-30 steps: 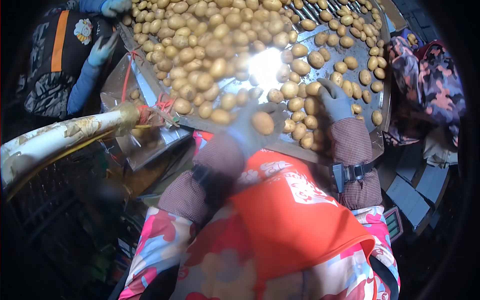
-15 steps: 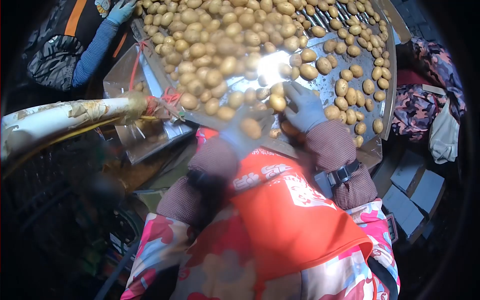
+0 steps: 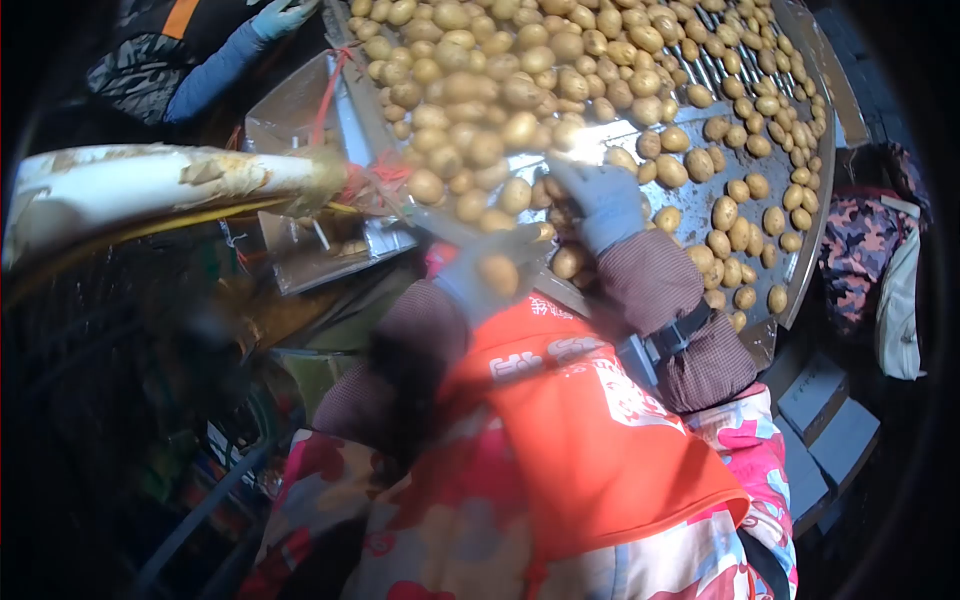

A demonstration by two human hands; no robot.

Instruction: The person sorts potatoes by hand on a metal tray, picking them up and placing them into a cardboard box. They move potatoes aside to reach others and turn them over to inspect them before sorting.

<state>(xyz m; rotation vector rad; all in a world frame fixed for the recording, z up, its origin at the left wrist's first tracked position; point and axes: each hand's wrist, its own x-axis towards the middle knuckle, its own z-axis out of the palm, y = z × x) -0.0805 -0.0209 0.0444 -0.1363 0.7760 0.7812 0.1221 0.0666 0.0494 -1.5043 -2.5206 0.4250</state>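
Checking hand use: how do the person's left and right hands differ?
The left hand cups one potato near the edge of the metal table and looks blurred. The right hand is sharp, fingers spread over loose potatoes farther in. The left sits nearer the body. Both wear grey gloves.

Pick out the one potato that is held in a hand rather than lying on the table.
The potato cupped in the gloved left hand, just off the metal table's near edge; the other potatoes lie on it.
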